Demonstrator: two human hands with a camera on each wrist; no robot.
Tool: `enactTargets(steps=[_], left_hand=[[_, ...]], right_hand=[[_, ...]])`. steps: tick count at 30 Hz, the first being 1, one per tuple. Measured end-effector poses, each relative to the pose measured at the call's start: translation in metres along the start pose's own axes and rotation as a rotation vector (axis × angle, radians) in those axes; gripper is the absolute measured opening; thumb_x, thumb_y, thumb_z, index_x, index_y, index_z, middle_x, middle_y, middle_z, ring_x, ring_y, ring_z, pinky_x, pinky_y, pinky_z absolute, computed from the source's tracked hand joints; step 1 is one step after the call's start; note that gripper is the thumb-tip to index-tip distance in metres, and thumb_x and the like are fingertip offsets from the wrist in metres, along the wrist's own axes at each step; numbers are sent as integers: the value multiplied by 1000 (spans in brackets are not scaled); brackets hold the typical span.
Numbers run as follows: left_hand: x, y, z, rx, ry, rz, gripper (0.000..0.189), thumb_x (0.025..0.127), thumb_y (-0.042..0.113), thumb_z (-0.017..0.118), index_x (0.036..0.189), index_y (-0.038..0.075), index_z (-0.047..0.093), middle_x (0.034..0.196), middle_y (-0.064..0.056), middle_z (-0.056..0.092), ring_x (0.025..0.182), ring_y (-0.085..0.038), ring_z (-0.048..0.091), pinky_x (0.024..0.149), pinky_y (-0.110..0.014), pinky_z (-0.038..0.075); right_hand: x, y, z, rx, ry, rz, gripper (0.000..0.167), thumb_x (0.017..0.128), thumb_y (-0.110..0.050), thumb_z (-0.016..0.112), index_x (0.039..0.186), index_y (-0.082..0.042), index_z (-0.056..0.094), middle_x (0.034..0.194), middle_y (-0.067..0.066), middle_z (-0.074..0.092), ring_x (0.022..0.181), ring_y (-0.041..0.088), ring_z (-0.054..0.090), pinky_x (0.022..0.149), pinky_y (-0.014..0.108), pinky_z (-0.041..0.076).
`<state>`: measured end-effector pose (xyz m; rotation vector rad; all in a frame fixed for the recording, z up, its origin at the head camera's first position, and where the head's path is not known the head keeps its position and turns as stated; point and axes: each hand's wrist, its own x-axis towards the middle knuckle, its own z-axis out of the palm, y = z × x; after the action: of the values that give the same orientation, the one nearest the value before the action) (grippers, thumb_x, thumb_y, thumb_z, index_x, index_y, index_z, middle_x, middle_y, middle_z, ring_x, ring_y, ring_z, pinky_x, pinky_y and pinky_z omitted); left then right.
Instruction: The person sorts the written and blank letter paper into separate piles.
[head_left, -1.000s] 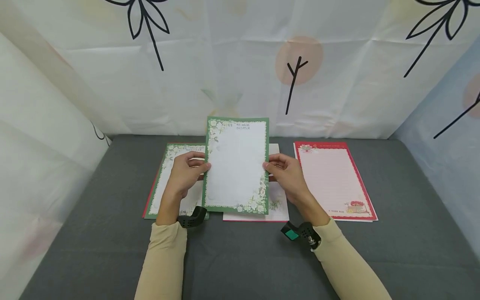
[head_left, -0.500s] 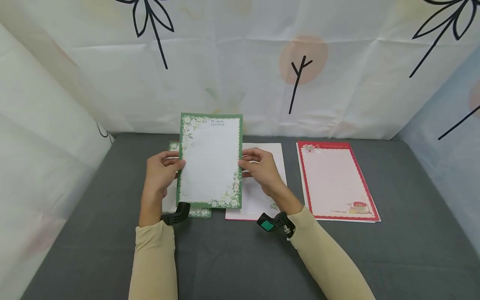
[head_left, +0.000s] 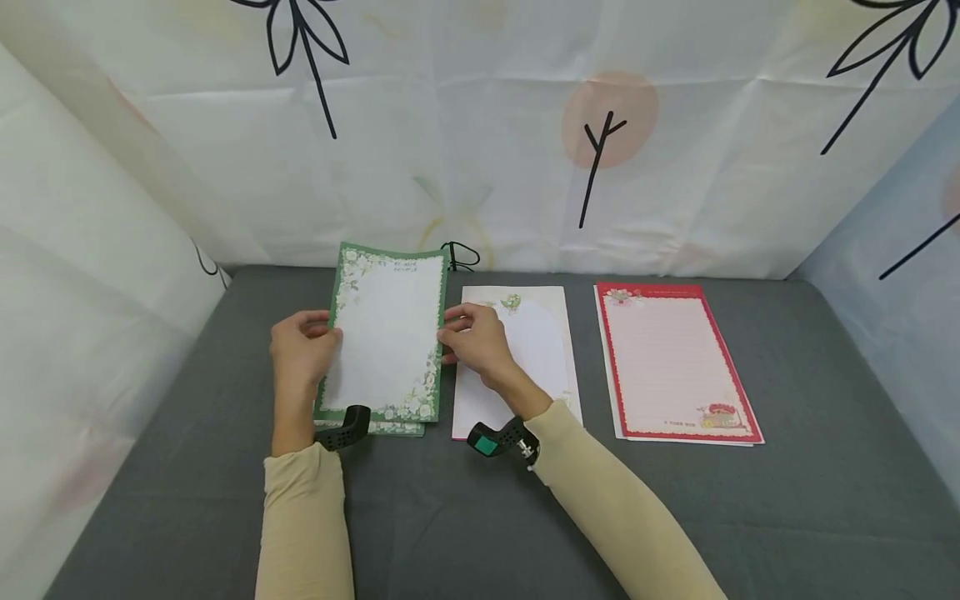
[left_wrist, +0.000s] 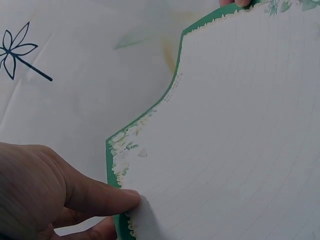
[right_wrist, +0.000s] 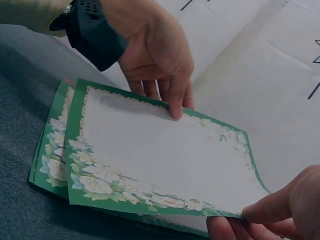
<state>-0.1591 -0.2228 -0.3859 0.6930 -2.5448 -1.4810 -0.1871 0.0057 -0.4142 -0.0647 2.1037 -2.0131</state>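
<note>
A sheet of green-bordered letter paper [head_left: 386, 333] with white flowers in its corners is held between both hands, its top edge bowed. My left hand [head_left: 302, 354] pinches the left edge, thumb on the front and fingers behind, as the left wrist view shows. On the opposite edge my right hand [head_left: 480, 342] pinches it the same way. Beneath this sheet lies a green-bordered stack [right_wrist: 50, 145], mostly covered; a strip of it shows along the bottom. The held sheet is tilted above that stack, and whether they touch I cannot tell.
Pale letter paper [head_left: 517, 367] with a green motif lies in the middle, partly behind the right hand. To its right is a red-bordered stack [head_left: 682, 358]. All rest on a dark grey cloth-covered table [head_left: 450, 533], with a printed white curtain [head_left: 495, 167] behind.
Both hands have carried the green-bordered sheet leftward from over the middle paper, then lowered it over the left stack. The middle paper is now more exposed.
</note>
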Motion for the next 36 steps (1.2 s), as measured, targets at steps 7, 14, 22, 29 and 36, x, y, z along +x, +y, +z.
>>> enactTargets(steps=[7,14,22,29,36], left_hand=[[4,-7,0,96,46,17,39,96,8,60,134,1,64,116,-23,65,104,-38,59,80,-48,48],[9,-13,4,174,67,-5,42,94,8,55,134,-1,64,117,-24,65,109,-42,56,86,-56,46],[11,-14,5,227,60,-46,46,92,10,52,136,-1,63,124,-24,62,112,-45,56,88,-59,43],[10,-14,5,296,63,-78,47,96,20,56,138,-1,61,125,-24,63,112,-46,58,88,-61,46],[8,-13,4,311,58,-77,48,98,26,60,139,0,60,126,-24,62,115,-48,57,94,-65,43]], right_hand=[[3,5,11,-35,4,39,26,92,8,65,119,7,64,96,16,66,62,18,66,64,39,61],[3,6,18,-89,-2,77,30,92,7,67,122,6,62,95,15,66,60,20,68,62,37,60],[1,5,19,-144,-64,95,40,94,2,66,133,7,59,97,13,68,61,21,71,61,33,60],[-3,5,15,-156,-74,87,42,94,0,66,135,7,58,99,14,70,66,25,73,62,33,60],[-8,3,8,-172,-84,72,40,94,-1,66,132,7,60,98,14,71,72,30,74,65,35,60]])
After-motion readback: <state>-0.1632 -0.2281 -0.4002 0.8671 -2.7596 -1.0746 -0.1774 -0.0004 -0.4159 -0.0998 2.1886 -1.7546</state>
